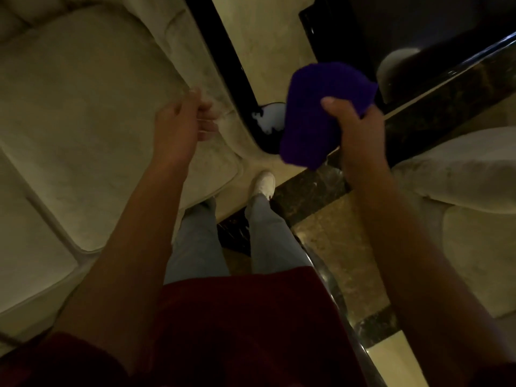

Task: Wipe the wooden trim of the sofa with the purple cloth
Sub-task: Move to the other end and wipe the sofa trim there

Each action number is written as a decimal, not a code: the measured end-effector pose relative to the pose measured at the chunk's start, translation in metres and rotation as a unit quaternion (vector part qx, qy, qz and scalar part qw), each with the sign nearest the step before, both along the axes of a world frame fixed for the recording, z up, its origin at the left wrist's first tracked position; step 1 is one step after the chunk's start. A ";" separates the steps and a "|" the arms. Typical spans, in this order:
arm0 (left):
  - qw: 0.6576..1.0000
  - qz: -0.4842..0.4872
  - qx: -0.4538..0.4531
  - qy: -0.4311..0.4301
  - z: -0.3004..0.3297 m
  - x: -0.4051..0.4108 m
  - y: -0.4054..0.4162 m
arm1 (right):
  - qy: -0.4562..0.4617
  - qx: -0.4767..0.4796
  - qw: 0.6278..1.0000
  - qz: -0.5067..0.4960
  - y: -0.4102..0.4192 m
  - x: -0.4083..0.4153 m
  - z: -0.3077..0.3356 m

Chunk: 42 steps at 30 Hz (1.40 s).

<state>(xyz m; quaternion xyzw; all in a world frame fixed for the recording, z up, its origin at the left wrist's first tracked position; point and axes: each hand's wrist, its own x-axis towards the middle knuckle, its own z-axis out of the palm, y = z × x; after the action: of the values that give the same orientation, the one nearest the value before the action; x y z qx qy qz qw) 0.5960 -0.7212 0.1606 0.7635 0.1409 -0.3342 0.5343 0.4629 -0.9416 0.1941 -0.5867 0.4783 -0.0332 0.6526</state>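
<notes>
A folded purple cloth (321, 113) hangs in the air right of centre, gripped from below by my right hand (360, 129). My left hand (184, 121) hovers over the right end of a cream sofa (83, 107), fingers loosely curled, holding nothing. The sofa's dark glossy wooden trim (226, 60) runs diagonally along its right edge and ends in a curved knob (269, 121) just left of the cloth. The cloth is above the trim, not touching it.
A second cream seat (460, 174) stands at the right behind a dark glossy rail (446, 79). Below lie a polished marble floor with dark bands (307, 196), my legs and a white shoe (264, 182).
</notes>
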 end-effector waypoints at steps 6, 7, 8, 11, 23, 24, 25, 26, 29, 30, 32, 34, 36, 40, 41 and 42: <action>0.997 0.043 0.058 -0.022 -0.040 0.061 0.003 | 0.048 -0.237 0.969 0.050 -0.017 0.023 -0.020; 0.997 0.043 0.062 -0.030 -0.046 0.074 0.000 | 0.051 -0.274 0.957 0.078 -0.008 0.027 -0.025; 0.996 0.036 0.069 -0.039 -0.050 0.086 -0.002 | 0.057 -0.300 0.947 0.100 0.004 0.030 -0.033; 0.995 0.015 0.080 -0.060 -0.060 0.112 -0.006 | 0.050 -0.350 0.923 0.149 0.045 0.030 -0.058; 0.997 0.000 0.051 -0.059 -0.066 0.142 -0.012 | 0.177 -0.467 0.857 0.128 0.095 0.049 -0.087; 0.993 0.007 0.053 -0.106 -0.065 0.139 -0.013 | 0.198 -0.472 0.847 0.145 0.095 0.050 -0.091; 0.988 0.009 0.057 -0.146 -0.066 0.139 -0.009 | 0.219 -0.481 0.832 0.166 0.099 0.052 -0.094; 0.983 0.007 0.058 -0.176 -0.066 0.141 -0.007 | 0.235 -0.487 0.821 0.185 0.102 0.053 -0.097; 0.980 -0.002 0.045 -0.192 -0.070 0.148 -0.010 | 0.247 -0.489 0.812 0.199 0.103 0.049 -0.101; 0.981 -0.008 0.050 -0.185 -0.072 0.149 -0.011 | 0.245 -0.487 0.816 0.192 0.104 0.046 -0.101; 0.986 -0.021 0.062 -0.156 -0.076 0.158 -0.009 | 0.246 -0.481 0.825 0.166 0.116 0.050 -0.099; 0.986 -0.051 0.081 -0.135 -0.081 0.161 -0.007 | 0.240 -0.468 0.841 0.129 0.127 0.057 -0.098; 0.986 -0.076 0.084 -0.123 -0.085 0.162 -0.004 | 0.234 -0.450 0.856 0.093 0.135 0.067 -0.097; 0.994 -0.052 0.047 -0.081 -0.090 0.179 -0.001 | 0.234 -0.437 0.867 0.055 0.146 0.096 -0.099; 0.997 -0.029 0.038 -0.065 -0.090 0.184 -0.001 | 0.234 -0.437 0.867 0.047 0.148 0.103 -0.100; 0.998 0.000 0.030 -0.051 -0.089 0.189 0.000 | 0.236 -0.439 0.866 0.036 0.150 0.111 -0.101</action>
<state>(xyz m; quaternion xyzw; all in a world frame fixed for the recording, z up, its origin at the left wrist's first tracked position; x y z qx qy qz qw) 0.7853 -0.7210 0.0715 0.7953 0.1231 -0.2907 0.5176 0.5738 -0.7913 0.0935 -0.8197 0.5325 -0.0769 0.1966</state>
